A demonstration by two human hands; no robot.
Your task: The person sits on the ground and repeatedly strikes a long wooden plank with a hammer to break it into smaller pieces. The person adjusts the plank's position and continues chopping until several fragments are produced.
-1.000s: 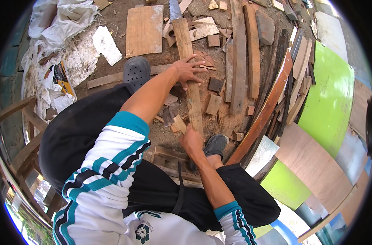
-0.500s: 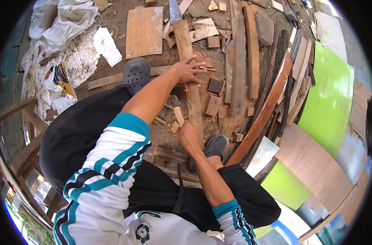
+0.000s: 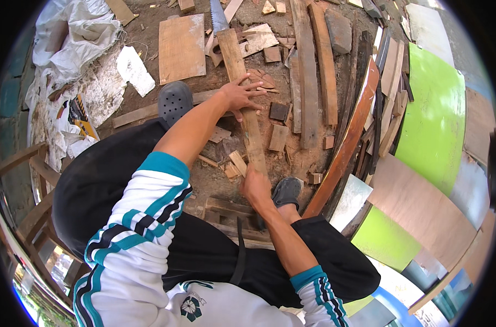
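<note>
A long narrow wooden plank (image 3: 249, 131) stretches away from me between my feet. My left hand (image 3: 241, 97) lies across its middle, fingers spread over the upper face. At the plank's near end, my right hand (image 3: 256, 185) is closed around the wood; its fingertips are hidden. Just left of that hand is a short pale wooden piece, perhaps a tool handle (image 3: 237, 162), with a dark lump (image 3: 228, 146) beyond it. A handsaw (image 3: 218, 19) lies at the plank's far end, its wooden grip partly behind the plank.
My clogs (image 3: 175, 102) are on either side of the plank. A flat board (image 3: 181, 49) lies far left. Several long boards (image 3: 308, 92) and small wood blocks (image 3: 278, 138) lie to the right, near green panels (image 3: 433, 109). A wooden frame (image 3: 32, 191) stands at left.
My right hand has moved from the pale wooden handle to the plank's near end. My left hand stays on the plank. The whole view has shifted slightly.
</note>
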